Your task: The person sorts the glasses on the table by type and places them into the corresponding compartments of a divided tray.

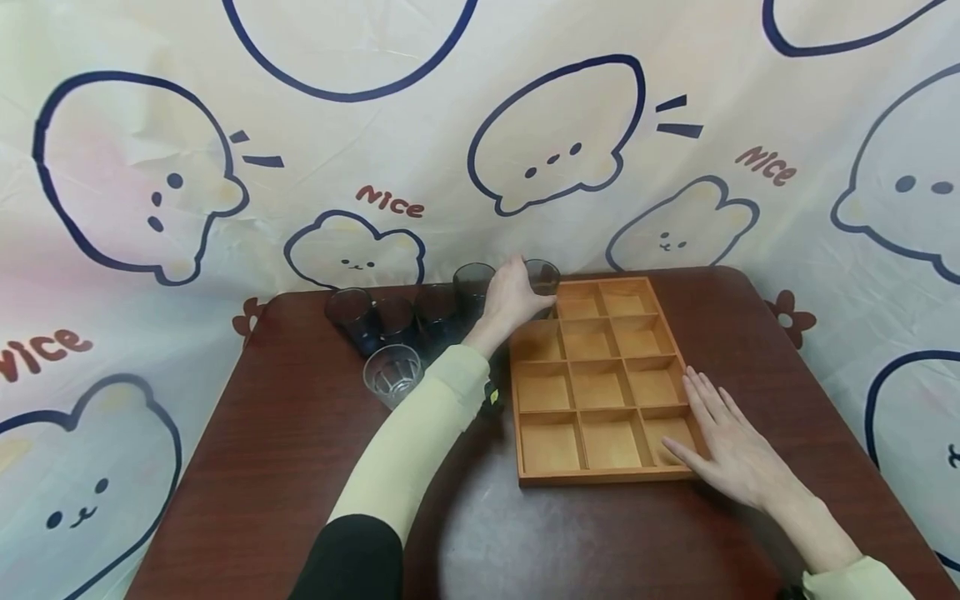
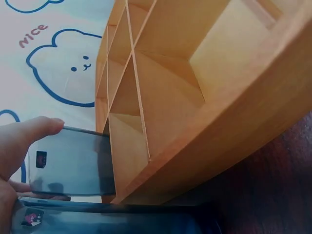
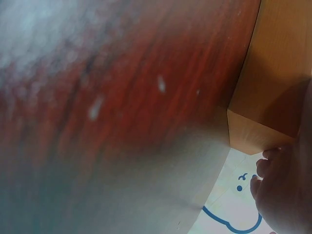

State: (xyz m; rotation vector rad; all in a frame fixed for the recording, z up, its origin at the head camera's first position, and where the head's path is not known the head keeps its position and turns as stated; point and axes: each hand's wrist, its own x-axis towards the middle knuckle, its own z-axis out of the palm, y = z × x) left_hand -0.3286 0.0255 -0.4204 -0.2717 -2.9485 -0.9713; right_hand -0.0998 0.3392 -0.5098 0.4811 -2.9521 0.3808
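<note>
While left hand (image 1: pixel 513 298) grasps tinted glass (image 2: pixel 73 163) | inside or above wooden tray (image 1: pixel 600 479), far-left corner: cannot tell | right hand (image 1: pixel 731 446) released, straight-fingered, at tray's right side

Head view bright, mostly sharp; whitish glare on desk (image 1: pixel 540 550) toward middle of near edge, soft shadow alongside left sleeve (image 1: pixel 420 442). Left wrist: desk dim, wooden tray (image 2: pixel 234 131) edges bowed by lens. Right wrist: desk blurry, hazy glare, right hand (image 3: pixel 282 195) underexposed.

High head view, forward and down; close, tilted wrist views; wooden tray (image 1: pixel 600 387) in all.
</note>
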